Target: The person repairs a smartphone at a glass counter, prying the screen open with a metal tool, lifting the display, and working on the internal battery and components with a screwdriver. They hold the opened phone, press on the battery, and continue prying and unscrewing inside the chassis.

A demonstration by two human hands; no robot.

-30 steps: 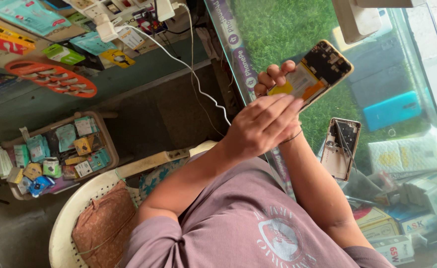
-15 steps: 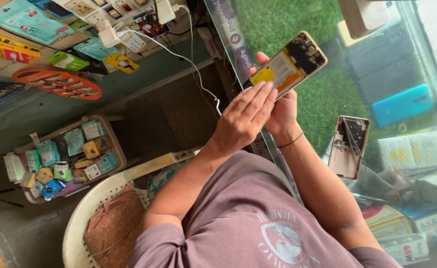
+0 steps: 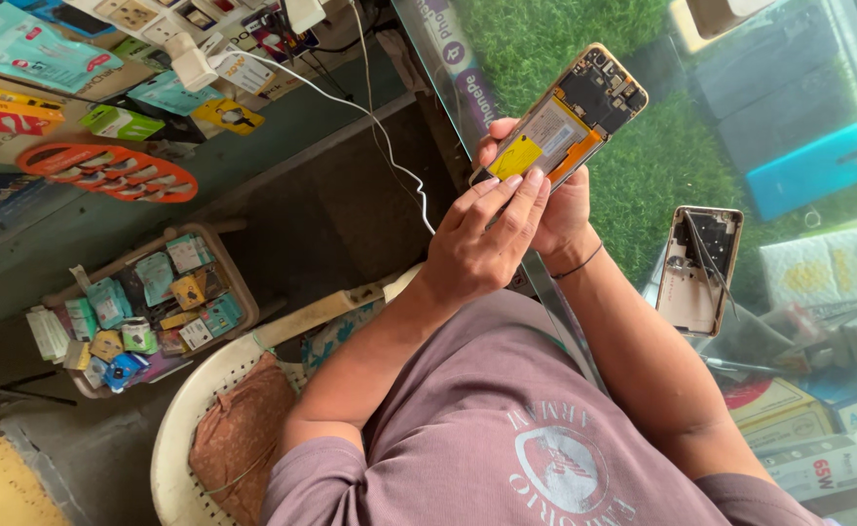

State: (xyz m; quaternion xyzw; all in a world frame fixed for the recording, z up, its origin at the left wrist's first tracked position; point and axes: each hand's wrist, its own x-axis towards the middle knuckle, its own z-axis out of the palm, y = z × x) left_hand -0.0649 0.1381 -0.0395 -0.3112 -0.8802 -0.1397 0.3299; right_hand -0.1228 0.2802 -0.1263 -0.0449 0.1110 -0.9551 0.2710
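Note:
An opened phone (image 3: pixel 570 117) with its back off shows a battery with a yellow label and a dark circuit board at the top end. My right hand (image 3: pixel 565 219) holds it from behind, above the glass counter edge (image 3: pixel 545 292). My left hand (image 3: pixel 482 239) grips the phone's lower end, its fingers lying flat over the yellow label. The phone is tilted, board end up and to the right. A thin dark band circles my right wrist.
A detached phone back shell (image 3: pixel 696 268) lies on the glass counter with tweezers across it. Green turf, a blue box (image 3: pixel 808 170) and cartons (image 3: pixel 799 429) lie under the glass. A white cable (image 3: pixel 351 107), a basket of small packets (image 3: pixel 146 302) and a white chair (image 3: pixel 180 438) are on the left.
My left hand has slid up so its fingers now cover the phone's lower end. The phone has tilted and shifted a little left in view, as the camera moved too.

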